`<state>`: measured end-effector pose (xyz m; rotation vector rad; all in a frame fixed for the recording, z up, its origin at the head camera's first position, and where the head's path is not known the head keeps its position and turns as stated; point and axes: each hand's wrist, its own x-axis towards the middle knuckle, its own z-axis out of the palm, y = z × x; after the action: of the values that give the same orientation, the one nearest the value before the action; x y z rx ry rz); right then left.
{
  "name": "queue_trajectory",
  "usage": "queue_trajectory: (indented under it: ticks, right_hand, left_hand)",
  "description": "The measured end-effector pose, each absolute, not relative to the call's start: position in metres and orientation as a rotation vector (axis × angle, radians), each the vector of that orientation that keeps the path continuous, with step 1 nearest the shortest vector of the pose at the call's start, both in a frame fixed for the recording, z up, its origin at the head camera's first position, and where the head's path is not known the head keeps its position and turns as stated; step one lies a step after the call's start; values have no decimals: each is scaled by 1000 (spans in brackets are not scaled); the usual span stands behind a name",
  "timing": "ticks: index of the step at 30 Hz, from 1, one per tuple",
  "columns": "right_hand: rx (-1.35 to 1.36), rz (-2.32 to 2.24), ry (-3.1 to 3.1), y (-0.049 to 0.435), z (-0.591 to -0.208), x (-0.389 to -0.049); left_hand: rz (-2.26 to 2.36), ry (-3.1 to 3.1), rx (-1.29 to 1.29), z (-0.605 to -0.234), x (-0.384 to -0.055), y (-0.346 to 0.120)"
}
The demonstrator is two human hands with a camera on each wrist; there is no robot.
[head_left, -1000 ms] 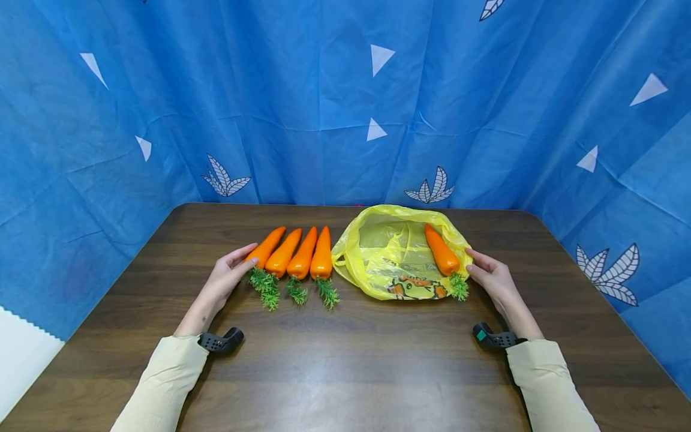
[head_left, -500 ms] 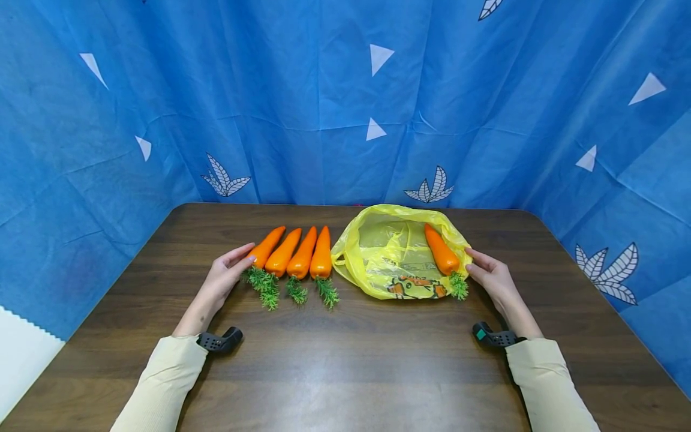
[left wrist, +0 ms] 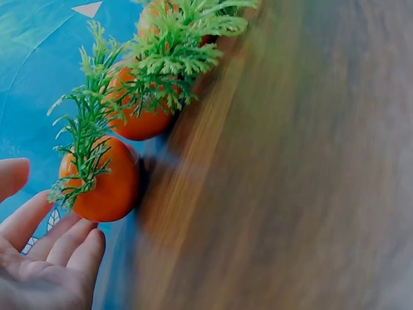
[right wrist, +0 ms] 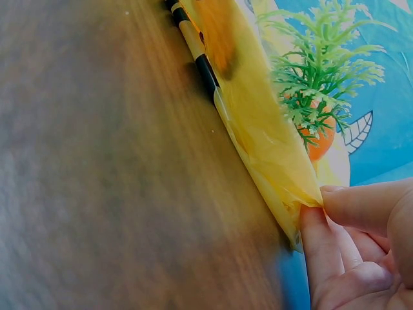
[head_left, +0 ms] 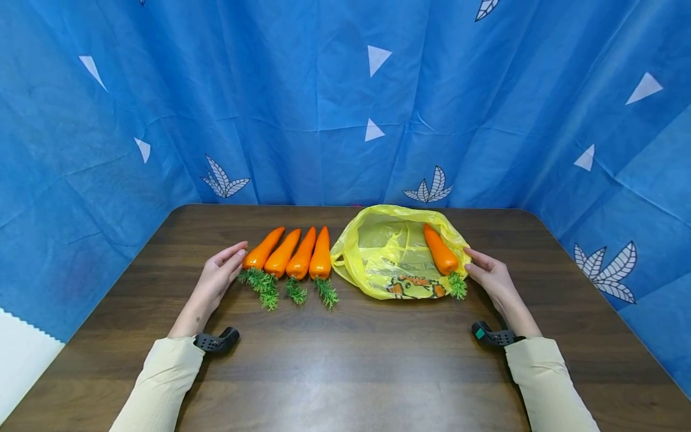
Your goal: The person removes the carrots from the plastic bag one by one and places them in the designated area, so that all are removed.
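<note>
A row of several orange toy carrots with green tops lies on the table. My left hand (head_left: pixel 217 277) is beside the leftmost carrot (head_left: pixel 263 249), thumb and fingers spread apart around nothing. In the left wrist view, fingertips come right up to the rounded end of that carrot (left wrist: pixel 111 187). To the right, a yellow plastic bag (head_left: pixel 352 249) lies with its mouth spread wide. Another carrot (head_left: pixel 440 252) is inside it, against its right side, greens at the rim. My right hand (head_left: pixel 493 282) pinches the bag's right edge (right wrist: pixel 293 194) between thumb and finger.
A dark wood table (head_left: pixel 345 360) lies under everything. Blue curtain (head_left: pixel 270 90) with white triangles and leaf prints hangs behind and at both sides. The rightmost carrot of the row (head_left: pixel 321 255) lies close against the bag's left side.
My left hand has drawn back a little to the left from the leftmost carrot, showing more of it and its greens. The right hand keeps its pinch on the bag.
</note>
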<state>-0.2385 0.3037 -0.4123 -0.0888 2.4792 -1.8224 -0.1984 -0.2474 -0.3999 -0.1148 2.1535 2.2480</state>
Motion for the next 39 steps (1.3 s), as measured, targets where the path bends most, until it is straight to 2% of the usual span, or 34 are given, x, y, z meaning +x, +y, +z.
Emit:
queue_trajectory:
  ticks: [11,16,24,32,39]
  right_hand:
    - [-100,-1790,2512,304,-414,-239]
    - [-105,-1789,2521,303,-413,-241]
    - [-89,-1754,2543,303,-414,-238]
    - [-97,-1797,2510,304,-413,-238]
    - [-122,-1781,2514,305,-411,-236]
  left_hand:
    - [2431,2009,-71,-378,-193,-246]
    - [2563,1842,77,-355,-189,-230]
    - [2622,1613,409,-318,-191,-164]
    - [2582,1490,511,-300,-204,-100]
    - [2576,1369,523,-298,-214,-58]
